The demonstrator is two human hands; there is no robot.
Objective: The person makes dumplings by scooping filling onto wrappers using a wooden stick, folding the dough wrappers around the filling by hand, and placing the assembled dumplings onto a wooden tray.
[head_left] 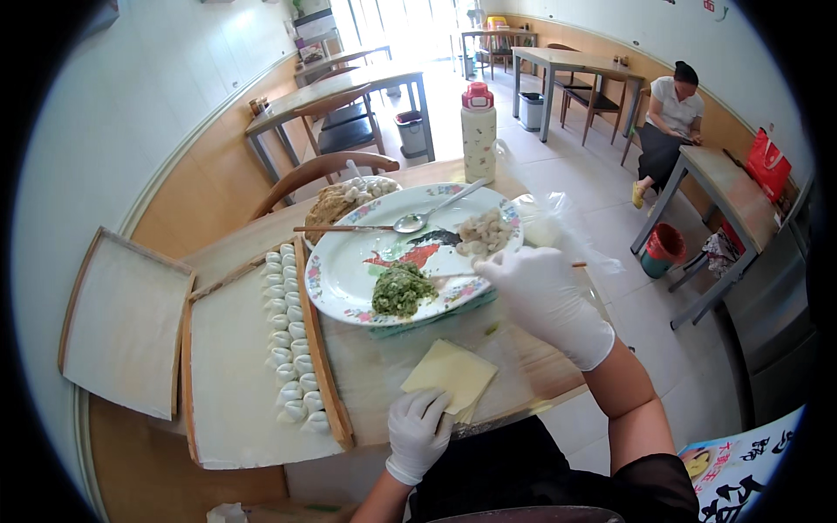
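Note:
My gloved left hand is at the near table edge, fingers bent together on the corner of a stack of square yellow dough wrappers. My gloved right hand is closed round a thin stick-like tool; its brown end sticks out to the right, and its pale end points left toward the chopped green filling. That filling lies on a large oval flowered plate. Peeled shrimp sit at the plate's far right. A metal spoon and a brown chopstick rest across its far side.
Left of the plate, a wood-framed tray holds rows of folded dumplings; another framed board is beside it. Behind the plate stand a bottle and a heaped dish. A person sits at the far right.

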